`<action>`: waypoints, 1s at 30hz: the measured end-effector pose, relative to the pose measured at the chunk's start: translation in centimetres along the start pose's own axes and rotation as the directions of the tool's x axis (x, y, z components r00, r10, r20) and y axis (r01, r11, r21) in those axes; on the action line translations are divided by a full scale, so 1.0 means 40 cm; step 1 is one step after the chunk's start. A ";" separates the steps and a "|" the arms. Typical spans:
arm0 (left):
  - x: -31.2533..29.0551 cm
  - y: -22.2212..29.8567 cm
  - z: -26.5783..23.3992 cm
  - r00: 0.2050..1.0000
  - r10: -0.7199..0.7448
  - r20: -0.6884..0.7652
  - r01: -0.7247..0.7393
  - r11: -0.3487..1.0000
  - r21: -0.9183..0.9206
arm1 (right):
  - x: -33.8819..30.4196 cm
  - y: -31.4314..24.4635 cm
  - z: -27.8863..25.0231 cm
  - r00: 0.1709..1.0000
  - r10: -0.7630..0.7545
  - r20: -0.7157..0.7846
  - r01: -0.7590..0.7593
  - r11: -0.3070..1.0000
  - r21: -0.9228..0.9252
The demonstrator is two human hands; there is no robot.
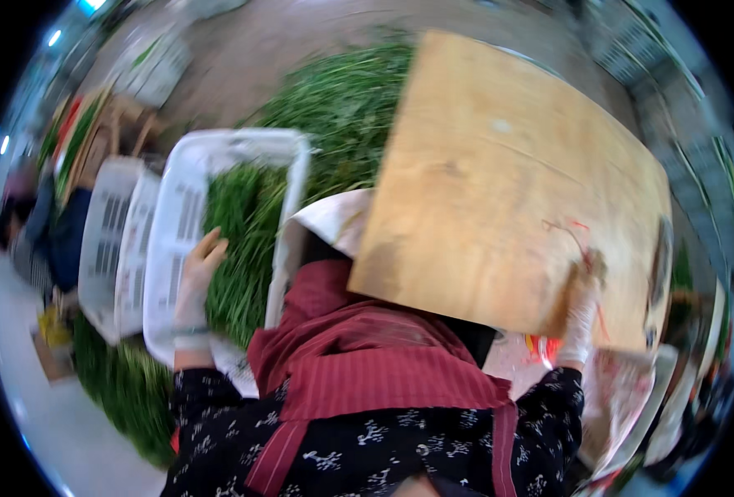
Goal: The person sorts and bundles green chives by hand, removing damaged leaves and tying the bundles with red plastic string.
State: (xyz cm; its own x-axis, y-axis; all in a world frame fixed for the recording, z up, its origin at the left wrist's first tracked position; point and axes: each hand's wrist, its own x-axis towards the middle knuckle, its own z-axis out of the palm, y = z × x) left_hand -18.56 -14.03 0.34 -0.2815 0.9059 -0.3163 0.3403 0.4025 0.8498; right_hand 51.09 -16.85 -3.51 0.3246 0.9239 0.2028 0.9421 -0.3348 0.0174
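Observation:
A bundle of long, thin green leaves (247, 240), like chives or grass, lies in a white plastic basket (168, 178) to my left. My left hand (204, 261), in a pale glove, is at the left edge of these leaves, its fingers stretched toward them and not closed on anything I can see. Over the wooden board (483, 182) on my right, my gloved right hand (584, 286) has its fingers closed on thin red string (567, 232). Loose ends stick out beyond the fingertips and trail beside the hand.
A large heap of green leaves (342, 99) lies on the floor beyond the basket. Another white basket (110, 248) stands farther left, with more greens (127, 389) below it. A person (31, 240) is at the far left. Stacked crates (632, 54) line the far right.

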 end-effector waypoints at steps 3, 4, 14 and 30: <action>-0.021 -0.153 -0.096 0.988 -0.079 -0.136 0.084 0.996 0.034 | 0.071 0.102 0.015 1.000 0.015 0.005 -0.016 0.964 0.267; -0.019 -0.221 -0.109 0.980 -0.095 -0.176 0.101 0.994 0.027 | 0.087 0.163 0.029 0.999 -0.001 -0.049 0.012 0.971 0.239; 0.048 -0.361 -0.026 0.983 -0.112 -0.148 0.174 0.831 0.528 | 0.292 0.066 -0.073 0.996 -0.066 -0.054 0.073 0.986 0.151; 0.410 -0.337 0.321 0.959 -0.209 -0.191 0.269 0.466 0.843 | 0.338 -0.614 -0.205 0.950 -0.209 -0.233 0.265 0.933 0.244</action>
State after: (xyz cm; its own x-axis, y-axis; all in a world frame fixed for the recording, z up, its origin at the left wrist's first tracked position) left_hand -16.23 -2.90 -21.73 -0.5122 0.7599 -0.4003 0.8391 0.5421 -0.0448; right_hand 31.64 2.33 6.85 0.0922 0.9041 0.4173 0.9854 -0.0225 -0.1690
